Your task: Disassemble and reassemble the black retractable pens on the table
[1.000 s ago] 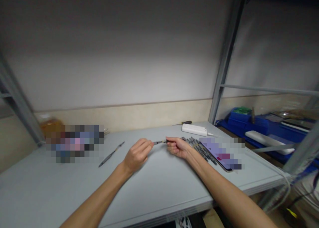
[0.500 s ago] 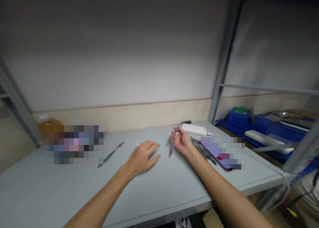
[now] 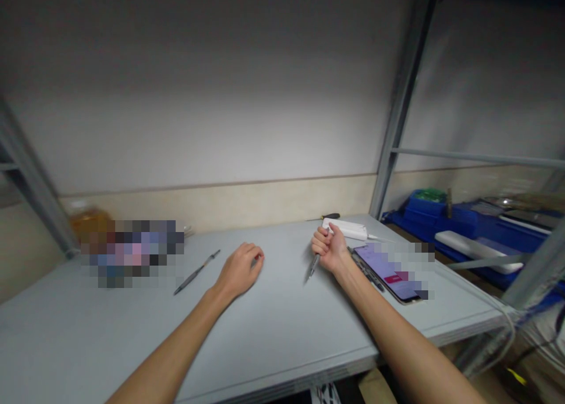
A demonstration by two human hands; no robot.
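Observation:
My right hand is wrapped round a grey pen, its tip pointing down just above or at the grey table. My left hand rests on the table with its fingers curled and thumb near them; nothing shows in it. Left of that hand lies another pen, dark grey, set diagonally. Beside my right wrist are several dark pens, partly hidden by my hand and forearm. A phone with a lit screen lies right of them.
A white power strip and a screwdriver lie behind my right hand. Blurred-out items stand at the back left beside a bottle. Metal posts rise at the table's ends; blue bins stand beyond the right one.
My right hand has closed round the pen, which was held between spread fingers, and has moved slightly right. My left hand has shifted left and its fingers have curled in.

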